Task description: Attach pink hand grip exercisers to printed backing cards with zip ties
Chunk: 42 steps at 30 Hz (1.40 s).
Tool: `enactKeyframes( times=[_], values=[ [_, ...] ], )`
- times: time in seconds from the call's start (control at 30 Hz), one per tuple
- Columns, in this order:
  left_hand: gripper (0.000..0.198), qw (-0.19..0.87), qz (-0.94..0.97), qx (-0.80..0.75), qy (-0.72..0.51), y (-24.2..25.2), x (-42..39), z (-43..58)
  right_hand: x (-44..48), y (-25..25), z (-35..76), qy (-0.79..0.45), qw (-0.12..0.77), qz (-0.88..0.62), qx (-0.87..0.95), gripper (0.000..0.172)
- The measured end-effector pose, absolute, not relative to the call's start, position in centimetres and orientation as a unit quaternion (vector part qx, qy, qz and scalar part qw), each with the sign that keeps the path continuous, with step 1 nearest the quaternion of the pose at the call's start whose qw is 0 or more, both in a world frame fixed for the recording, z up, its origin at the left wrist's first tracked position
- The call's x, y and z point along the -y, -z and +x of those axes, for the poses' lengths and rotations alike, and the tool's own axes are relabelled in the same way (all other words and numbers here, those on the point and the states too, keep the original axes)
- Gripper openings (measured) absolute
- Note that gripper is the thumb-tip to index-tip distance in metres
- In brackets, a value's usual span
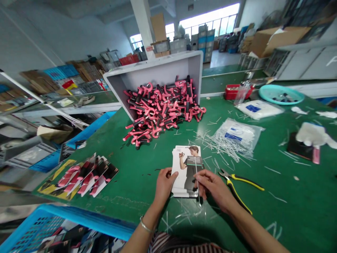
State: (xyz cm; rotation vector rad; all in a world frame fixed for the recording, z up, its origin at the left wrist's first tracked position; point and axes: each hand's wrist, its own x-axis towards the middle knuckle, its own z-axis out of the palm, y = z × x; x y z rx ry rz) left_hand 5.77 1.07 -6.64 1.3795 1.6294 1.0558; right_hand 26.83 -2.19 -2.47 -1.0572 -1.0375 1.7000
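A small stack of printed white cards (186,168) lies on the green table (289,211) in front of me. My left hand (163,184) grips the stack's lower left edge, thumb on top. My right hand (213,188) pinches a thin white cable tie (196,172) that stands upright over the card's right side. Behind the cards lies a pile of pink and black hand grippers (163,109), spilling from a tipped grey bin (155,75).
Loose white cable ties (218,144) and clear bags (238,135) lie right of the cards. Yellow-handled cutters (238,186) rest by my right hand. Packaged grippers on cards (84,174) sit at left, above a blue crate (52,225). A teal bowl (281,95) and white gloves (313,135) are far right.
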Motion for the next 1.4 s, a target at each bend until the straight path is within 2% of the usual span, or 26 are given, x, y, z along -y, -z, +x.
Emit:
enactKeyframes(
  times=[0.23,0.47,0.8,0.93,1.03,1.17,1.3,1.4],
  values=[
    [0.030,0.386,0.500,-0.626,-0.457,4.9,-0.2,4.2,3.8,2.4,25.9,-0.690,0.401,-0.402,0.449,0.026],
    [0.044,0.604,0.386,-0.499,-0.486,3.1,2.9,2.7,2.8,0.5,25.3,-0.653,0.454,-0.384,0.468,0.020],
    [0.041,0.602,0.341,-0.505,-0.516,5.4,3.1,0.3,-1.8,1.2,19.9,-0.634,0.439,-0.408,0.488,0.020],
    [0.048,0.607,0.303,-0.519,-0.521,4.6,3.0,0.3,-2.7,2.2,19.2,-0.626,0.421,-0.419,0.505,0.023],
    [0.041,0.594,0.279,-0.514,-0.553,3.7,2.6,0.5,-3.1,3.0,19.3,-0.606,0.435,-0.441,0.499,0.024],
    [0.040,0.611,0.189,-0.484,-0.598,4.8,1.3,1.6,-3.1,4.0,19.3,-0.590,0.473,-0.453,0.472,0.021],
    [0.046,0.668,0.141,-0.450,-0.575,6.6,-0.2,2.9,-2.4,3.9,19.1,-0.567,0.508,-0.445,0.471,0.016],
    [0.048,0.666,0.183,-0.487,-0.535,6.3,-0.8,3.1,-1.8,3.2,19.2,-0.494,0.518,-0.477,0.510,0.014]
  ],
)
